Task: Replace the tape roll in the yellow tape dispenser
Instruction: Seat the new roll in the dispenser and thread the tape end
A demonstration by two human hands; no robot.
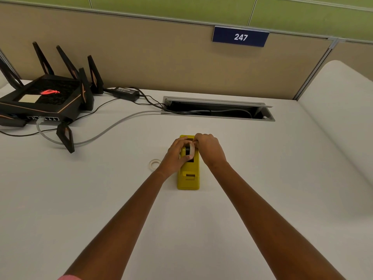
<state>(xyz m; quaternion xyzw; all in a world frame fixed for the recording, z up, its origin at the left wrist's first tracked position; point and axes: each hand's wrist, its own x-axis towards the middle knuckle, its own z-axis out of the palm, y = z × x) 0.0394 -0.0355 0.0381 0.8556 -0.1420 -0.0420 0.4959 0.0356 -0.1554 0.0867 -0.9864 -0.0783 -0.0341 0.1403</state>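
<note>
The yellow tape dispenser [188, 177] stands on the white desk, its cutter end toward me. A tape roll [191, 150] with a black hub sits upright in the dispenser's well. My left hand [175, 153] grips the roll from the left, thumb against its near side. From the right, my right hand [209, 149] curls over the roll's far top edge and pinches it. A second, thin whitish tape roll [154, 164] lies flat on the desk just left of my left wrist.
A black router [43, 98] with antennas sits at the back left, its cables [105, 130] trailing across the desk into an open cable tray [218, 110]. A beige partition with a "247" sign [240, 37] closes the back. A white rounded surface rises at the right.
</note>
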